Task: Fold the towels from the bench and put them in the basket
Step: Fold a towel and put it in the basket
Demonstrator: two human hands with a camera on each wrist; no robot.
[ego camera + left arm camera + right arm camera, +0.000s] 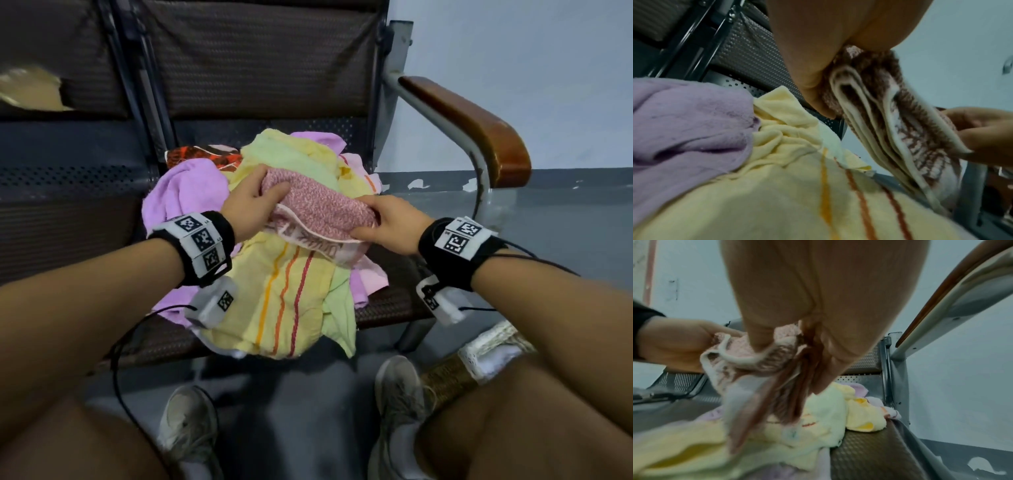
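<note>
— Perforated dark metal made up the surface [387,301], and a wooden armrest [479,126] was seen at its right end. What was heaped on it?

— A pile of loose towels was spread over the seat: a purple towel [185,185], a yellow striped towel [284,294] hanging over the front edge, a pale green one [291,154], and an orange patterned cloth [202,156] at the back.

— And the pink towel [322,209]?

— It was held, folded, just above the pile. Its left end was gripped by the left hand [253,202], with the fingers curled over the top and the thumb on the near side. Its right end was pinched by the right hand [387,222].

— Could any writing be read?

— Woven lettering ran along the towel's pale border, but it could not be made out. A basket [479,359] was partly seen on the floor, behind the right forearm.
</note>
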